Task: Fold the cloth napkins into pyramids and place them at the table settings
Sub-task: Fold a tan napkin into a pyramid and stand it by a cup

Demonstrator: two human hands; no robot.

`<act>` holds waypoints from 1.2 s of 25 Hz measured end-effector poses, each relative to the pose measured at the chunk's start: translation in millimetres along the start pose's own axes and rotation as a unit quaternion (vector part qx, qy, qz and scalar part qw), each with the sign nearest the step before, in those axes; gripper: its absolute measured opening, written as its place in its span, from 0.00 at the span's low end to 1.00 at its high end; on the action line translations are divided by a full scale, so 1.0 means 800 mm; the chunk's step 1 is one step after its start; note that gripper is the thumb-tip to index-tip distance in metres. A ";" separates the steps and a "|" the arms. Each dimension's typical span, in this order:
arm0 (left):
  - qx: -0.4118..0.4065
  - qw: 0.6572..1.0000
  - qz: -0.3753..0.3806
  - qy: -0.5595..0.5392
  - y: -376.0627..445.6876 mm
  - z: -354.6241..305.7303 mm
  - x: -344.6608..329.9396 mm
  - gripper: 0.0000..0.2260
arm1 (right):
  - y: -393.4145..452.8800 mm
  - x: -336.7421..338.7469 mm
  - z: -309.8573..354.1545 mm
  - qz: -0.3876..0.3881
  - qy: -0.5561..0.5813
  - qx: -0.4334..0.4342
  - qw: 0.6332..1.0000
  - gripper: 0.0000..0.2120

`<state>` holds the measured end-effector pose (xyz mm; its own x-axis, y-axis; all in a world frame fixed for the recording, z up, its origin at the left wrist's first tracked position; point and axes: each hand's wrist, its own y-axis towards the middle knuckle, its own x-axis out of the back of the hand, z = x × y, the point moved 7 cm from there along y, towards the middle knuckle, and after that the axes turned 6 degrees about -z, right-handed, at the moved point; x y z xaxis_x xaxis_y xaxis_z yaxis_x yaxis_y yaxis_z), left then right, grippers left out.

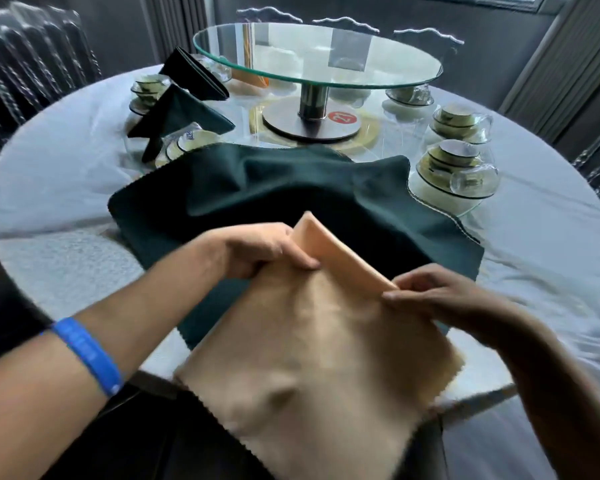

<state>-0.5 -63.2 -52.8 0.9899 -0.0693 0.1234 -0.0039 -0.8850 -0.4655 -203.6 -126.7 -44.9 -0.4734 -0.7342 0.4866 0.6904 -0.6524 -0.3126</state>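
Observation:
A peach cloth napkin (319, 368) hangs in front of me over the table's near edge, its top edge doubled over. My left hand (257, 251) pinches that fold at its left end and my right hand (440, 296) pinches it at the right. Under it a dark green napkin (291, 192) lies spread flat and rumpled on the table. Two dark green napkins stand folded as pyramids at the far left, one nearer (181, 116) and one behind it (194, 74), each beside a table setting.
A glass turntable (316, 53) on a metal post stands at the table's centre. Stacked bowls with glass cups sit at the right (454, 178) and at the left (146, 88). The round table carries a pale tablecloth (534, 258). Clear chairs ring the far side.

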 end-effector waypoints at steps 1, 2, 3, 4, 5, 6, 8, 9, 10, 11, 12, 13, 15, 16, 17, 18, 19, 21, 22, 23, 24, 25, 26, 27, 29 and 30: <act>0.023 0.999 -0.001 0.023 0.017 0.018 -0.002 0.03 | 0.010 -0.006 -0.016 0.000 -0.044 -0.024 0.999 0.13; 0.038 0.999 -0.006 0.032 0.030 0.028 -0.003 0.02 | 0.022 -0.008 -0.028 -0.023 -0.084 -0.024 0.996 0.13; 0.048 0.998 -0.015 0.035 0.037 0.032 -0.001 0.03 | 0.031 -0.006 -0.032 -0.067 -0.130 -0.017 0.989 0.10; 0.055 0.998 -0.020 0.037 0.042 0.033 0.002 0.03 | 0.035 -0.002 -0.024 -0.140 -0.179 0.015 0.974 0.07; 0.053 0.997 -0.018 0.045 0.041 0.031 -0.002 0.04 | 0.036 0.001 -0.007 -0.236 -0.246 0.061 0.938 0.07; 0.049 0.997 -0.020 0.053 0.043 0.031 -0.004 0.04 | 0.031 -0.012 0.015 -0.304 -0.299 0.128 0.896 0.10; 0.016 0.992 -0.085 0.093 0.047 0.025 0.002 0.06 | 0.030 -0.058 0.032 -0.315 -0.337 0.225 0.859 0.17; -0.030 0.974 -0.163 0.153 0.046 0.020 0.012 0.09 | 0.039 -0.075 0.027 -0.287 -0.351 0.240 0.859 0.20; -0.101 0.925 -0.260 0.258 0.041 0.011 0.022 0.12 | 0.048 -0.087 0.019 -0.250 -0.364 0.228 0.868 0.23; -0.186 0.838 -0.349 0.375 0.029 -0.001 0.021 0.13 | 0.057 -0.093 0.010 -0.232 -0.372 0.208 0.874 0.25; -0.268 0.763 -0.377 0.452 0.018 -0.007 0.008 0.15 | 0.063 -0.095 0.004 -0.215 -0.373 0.185 0.883 0.28; -0.326 0.733 -0.350 0.483 0.014 -0.004 -0.008 0.16 | 0.067 -0.096 0.004 -0.208 -0.379 0.176 0.885 0.31; -0.353 0.757 -0.245 0.492 0.019 0.016 -0.027 0.23 | 0.071 -0.098 0.006 -0.187 -0.407 0.165 0.879 0.37; -0.333 0.775 -0.202 0.497 0.021 0.032 -0.029 0.27 | 0.070 -0.098 0.004 -0.168 -0.421 0.156 0.878 0.39; -0.311 0.784 -0.178 0.507 0.017 0.049 -0.025 0.30 | 0.065 -0.097 -0.001 -0.150 -0.433 0.151 0.876 0.40; -0.290 0.784 -0.162 0.525 0.008 0.070 -0.018 0.31 | 0.055 -0.093 -0.009 -0.135 -0.441 0.141 0.876 0.40; -0.276 0.781 -0.157 0.538 -0.009 0.090 -0.007 0.31 | 0.041 -0.087 -0.023 -0.125 -0.446 0.130 0.877 0.39; -0.284 0.778 -0.170 0.534 -0.059 0.125 0.013 0.27 | 0.002 -0.072 -0.055 -0.143 -0.458 0.132 0.867 0.34; -0.293 0.772 -0.179 0.535 -0.086 0.138 0.019 0.26 | -0.021 -0.064 -0.071 -0.160 -0.463 0.135 0.861 0.32; -0.299 0.770 -0.191 0.530 -0.110 0.147 0.022 0.24 | -0.041 -0.058 -0.086 -0.176 -0.463 0.132 0.858 0.30; -0.304 0.776 -0.209 0.513 -0.130 0.153 0.026 0.23 | -0.056 -0.052 -0.095 -0.189 -0.462 0.130 0.857 0.29; -0.303 0.786 -0.229 0.488 -0.144 0.155 0.029 0.22 | -0.066 -0.047 -0.097 -0.204 -0.461 0.137 0.853 0.28; -0.299 0.794 -0.257 0.463 -0.153 0.151 0.032 0.21 | -0.068 -0.043 -0.092 -0.221 -0.455 0.146 0.850 0.27; -0.297 0.796 -0.290 0.441 -0.156 0.141 0.034 0.20 | -0.065 -0.038 -0.078 -0.244 -0.445 0.152 0.848 0.26; -0.281 0.795 -0.349 0.408 -0.145 0.109 0.032 0.18 | -0.046 -0.031 -0.041 -0.281 -0.401 0.154 0.858 0.21; -0.257 0.806 -0.365 0.388 -0.131 0.093 0.031 0.19 | -0.029 -0.032 -0.024 -0.284 -0.370 0.149 0.872 0.20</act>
<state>35.1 62.0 -66.7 0.3687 0.4658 0.8044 0.2847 -0.8804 0.3794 -217.7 -96.8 -65.3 -0.3790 0.0849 0.9215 0.6229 -0.7130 0.3219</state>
